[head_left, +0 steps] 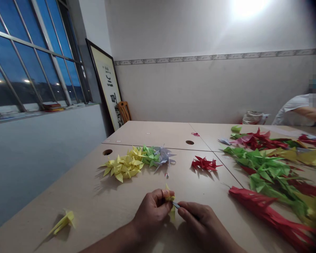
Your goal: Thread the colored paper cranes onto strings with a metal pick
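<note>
My left hand [153, 209] is closed on a small yellow folded-paper crane [172, 214], pinching its upper part between thumb and fingers. Part of the crane is hidden behind the fingertips. My right hand [204, 218] grips a thin grey tool [176, 205], whose tip meets the crane. Most of the tool is covered by my fingers, so its kind does not show. Beyond my hands sits a cluster of yellow cranes [123, 166], touching green cranes [150, 156] and pale lilac cranes [163, 156]. A single yellow crane [65, 221] lies at the lower left.
Red cranes [204, 163] lie right of centre. Long heaps of green cranes [263, 165] and a red bundle [263, 209] fill the table's [137, 131] right side. Two round holes pierce the tabletop. A co-worker in a white sleeve [292, 105] sits at the far right.
</note>
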A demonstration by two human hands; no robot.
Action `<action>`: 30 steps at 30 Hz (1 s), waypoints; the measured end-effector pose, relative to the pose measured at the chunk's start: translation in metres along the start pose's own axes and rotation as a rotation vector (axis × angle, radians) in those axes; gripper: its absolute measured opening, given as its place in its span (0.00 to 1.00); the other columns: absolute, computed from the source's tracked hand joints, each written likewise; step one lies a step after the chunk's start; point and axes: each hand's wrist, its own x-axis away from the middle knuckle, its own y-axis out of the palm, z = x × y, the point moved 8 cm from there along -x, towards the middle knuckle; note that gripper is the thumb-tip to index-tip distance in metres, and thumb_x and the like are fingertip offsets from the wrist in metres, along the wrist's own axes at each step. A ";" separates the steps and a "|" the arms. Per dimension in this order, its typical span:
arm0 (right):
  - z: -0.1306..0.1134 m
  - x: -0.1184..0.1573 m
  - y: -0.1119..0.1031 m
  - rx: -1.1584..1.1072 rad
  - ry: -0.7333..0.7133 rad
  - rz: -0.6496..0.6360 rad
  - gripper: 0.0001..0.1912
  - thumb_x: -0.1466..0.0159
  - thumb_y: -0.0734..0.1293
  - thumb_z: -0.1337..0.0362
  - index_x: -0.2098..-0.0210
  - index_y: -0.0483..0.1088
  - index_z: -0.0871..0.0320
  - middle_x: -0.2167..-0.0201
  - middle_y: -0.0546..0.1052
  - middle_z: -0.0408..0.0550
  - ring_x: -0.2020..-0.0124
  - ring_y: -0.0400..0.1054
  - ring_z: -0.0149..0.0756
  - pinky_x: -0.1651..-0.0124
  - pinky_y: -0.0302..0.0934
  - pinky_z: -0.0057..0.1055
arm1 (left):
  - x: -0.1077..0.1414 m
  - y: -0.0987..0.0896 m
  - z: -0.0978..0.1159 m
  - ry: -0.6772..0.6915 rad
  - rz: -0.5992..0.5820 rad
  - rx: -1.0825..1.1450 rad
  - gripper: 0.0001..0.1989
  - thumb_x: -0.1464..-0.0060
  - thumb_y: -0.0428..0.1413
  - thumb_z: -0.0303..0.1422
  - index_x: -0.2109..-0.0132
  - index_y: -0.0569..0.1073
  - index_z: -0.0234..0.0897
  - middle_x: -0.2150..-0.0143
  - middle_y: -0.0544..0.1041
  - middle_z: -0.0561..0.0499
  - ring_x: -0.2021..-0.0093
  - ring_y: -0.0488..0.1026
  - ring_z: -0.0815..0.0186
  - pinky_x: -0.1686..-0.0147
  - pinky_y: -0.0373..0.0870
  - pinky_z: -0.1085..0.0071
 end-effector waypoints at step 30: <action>0.026 0.003 -0.011 -0.034 0.200 0.066 0.21 0.46 0.62 0.50 0.61 0.73 0.58 0.60 0.76 0.51 0.58 0.67 0.47 0.57 0.62 0.35 | 0.115 -0.210 0.111 -0.201 0.105 -1.048 0.24 0.62 0.57 0.39 0.52 0.70 0.46 0.49 0.69 0.48 0.50 0.64 0.58 0.55 0.60 0.71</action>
